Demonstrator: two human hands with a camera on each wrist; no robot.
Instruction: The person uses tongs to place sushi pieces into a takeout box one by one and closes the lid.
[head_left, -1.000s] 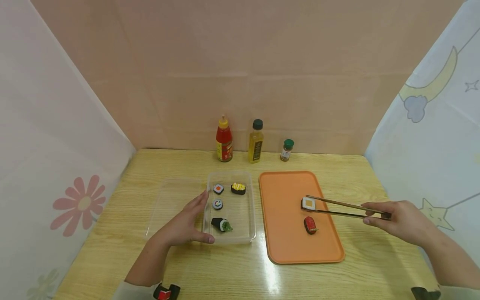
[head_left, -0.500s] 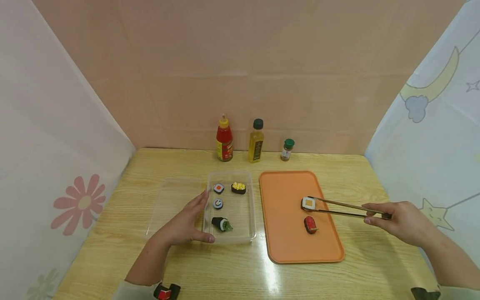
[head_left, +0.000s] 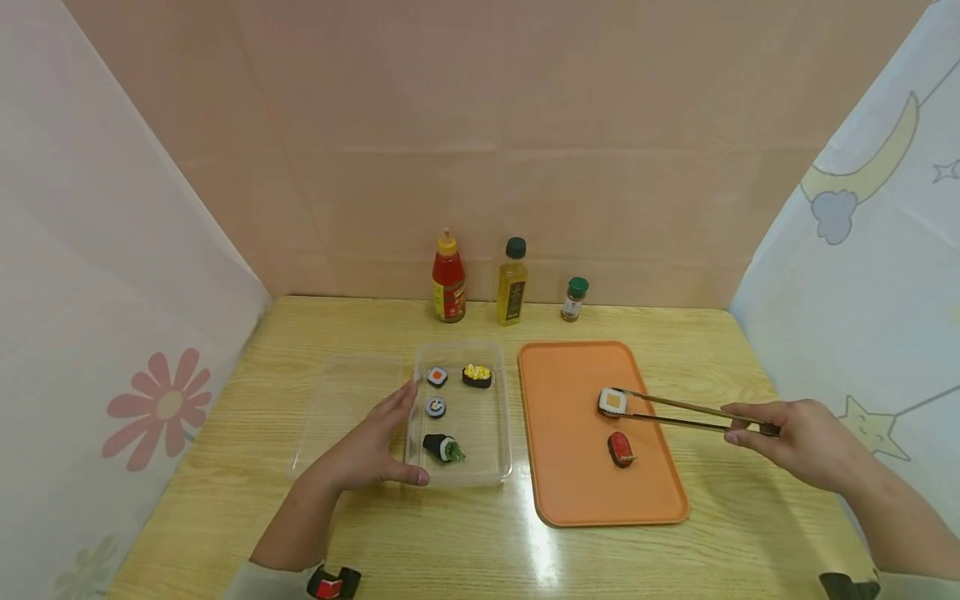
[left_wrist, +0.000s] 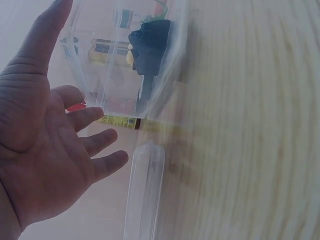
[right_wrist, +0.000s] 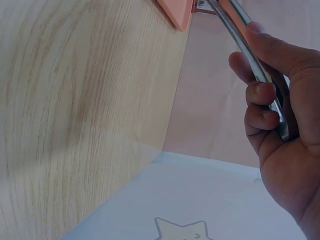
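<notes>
My right hand (head_left: 797,440) grips long metal tongs (head_left: 684,406), also seen in the right wrist view as tongs (right_wrist: 256,62) between thumb and curled fingers. The tong tips sit on either side of a square sushi roll (head_left: 613,402) with a yellow centre, over the orange tray (head_left: 570,492). A red-topped sushi piece (head_left: 620,448) lies just below it on the tray. My left hand (head_left: 367,454) is spread at the left side of a clear plastic box (head_left: 491,477); its fingers (left_wrist: 107,165) are loosely extended. Inside the box are two small rolls, a corn-topped sushi (head_left: 477,376) and a hand roll (head_left: 442,448).
A clear lid (head_left: 341,400) lies left of the box, partly behind the left hand. Along the back stand a red sauce bottle (head_left: 449,287), an oil bottle (head_left: 512,287) and a green-capped spice jar (head_left: 574,300). Cloth walls enclose the table.
The tongs and the square sushi roll between their tips have shifted slightly left and away from me. My left hand and the box have stayed in place.
</notes>
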